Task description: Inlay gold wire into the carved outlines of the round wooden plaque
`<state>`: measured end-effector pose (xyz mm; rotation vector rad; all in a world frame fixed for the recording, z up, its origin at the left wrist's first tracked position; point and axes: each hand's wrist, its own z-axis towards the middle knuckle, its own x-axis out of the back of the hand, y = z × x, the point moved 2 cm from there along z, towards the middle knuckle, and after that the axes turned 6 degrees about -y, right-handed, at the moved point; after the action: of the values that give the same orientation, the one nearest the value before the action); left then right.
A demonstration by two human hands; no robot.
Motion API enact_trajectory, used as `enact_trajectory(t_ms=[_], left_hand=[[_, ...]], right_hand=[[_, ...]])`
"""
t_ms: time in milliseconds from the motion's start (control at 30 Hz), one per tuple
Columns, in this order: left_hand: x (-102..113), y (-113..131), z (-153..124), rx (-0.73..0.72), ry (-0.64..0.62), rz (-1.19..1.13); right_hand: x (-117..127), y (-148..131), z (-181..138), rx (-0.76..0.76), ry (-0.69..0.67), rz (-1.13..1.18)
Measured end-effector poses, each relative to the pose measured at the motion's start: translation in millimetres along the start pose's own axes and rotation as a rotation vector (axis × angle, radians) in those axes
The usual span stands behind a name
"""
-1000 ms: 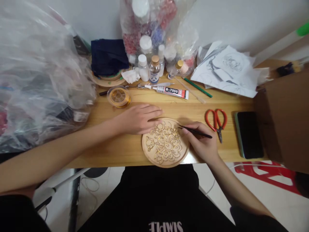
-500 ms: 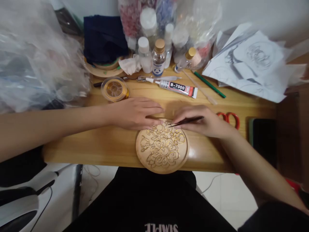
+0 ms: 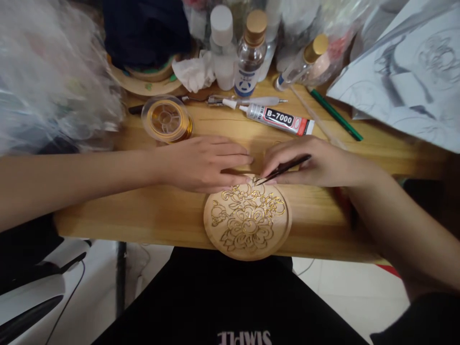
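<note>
Nearest us, on the lap side of the wooden disc [image 3: 247, 230], dark clothing [image 3: 230, 297] carries pale lettering. The disc, patterned with gold-lined flowers, lies on the table [image 3: 151, 211], its near rim jutting slightly over the edge.

At the disc's far left rim, our left hand [image 3: 208, 163] rests palm down, fingers stretched out and covering part of the border. Opposite, our right hand [image 3: 305, 160] pinches slim dark tweezers [image 3: 287, 166], tips at the disc's far rim. To the disc's right, our right forearm [image 3: 388, 211] crosses in front of a dark object [image 3: 424, 194] too obscured to identify.

Beyond the disc to the left, a spool of golden wire [image 3: 168, 117] sits just past our left hand. Straight beyond the disc, a B-7000 tube [image 3: 278, 120] lies before a pale pen-like tool [image 3: 264, 101]; a green pencil [image 3: 336, 115] lies farther right.

Behind these, beyond the disc, we see a crumpled tissue [image 3: 196, 72], a white-capped bottle [image 3: 222, 52], a gold-capped bottle [image 3: 247, 62] and a leaning bottle [image 3: 302, 62]. Drawn sheets [image 3: 406, 72] spread to the disc's far right; dark blue cloth [image 3: 145, 33] and bulky clear plastic [image 3: 53, 86] crowd its far left.
</note>
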<state>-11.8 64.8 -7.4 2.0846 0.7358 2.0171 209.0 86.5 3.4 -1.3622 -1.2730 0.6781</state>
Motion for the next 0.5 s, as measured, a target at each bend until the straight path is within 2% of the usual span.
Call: enact_trajectory(t_ms=[133, 233, 333, 500], left_hand=[[-1.7, -0.9, -1.2, -0.043, 0.035, 0.048], [-2.6, 0.4, -2.8, -0.114, 0.115, 0.179], [-2.7, 1.2, -3.6, -0.14, 0.177, 0.201], [-3.5, 0.5, -1.7, -0.048, 0.053, 0.084]], right_hand=[[-1.3, -0.1, -1.3, 0.001, 0.018, -0.03], [-3.2, -0.7, -3.6, 0.007, 0.046, -0.041], [-5.1, -0.6, -5.6, -0.002, 0.081, -0.028], [-6.7, 0.2, -7.0, 0.011, 0.097, -0.045]])
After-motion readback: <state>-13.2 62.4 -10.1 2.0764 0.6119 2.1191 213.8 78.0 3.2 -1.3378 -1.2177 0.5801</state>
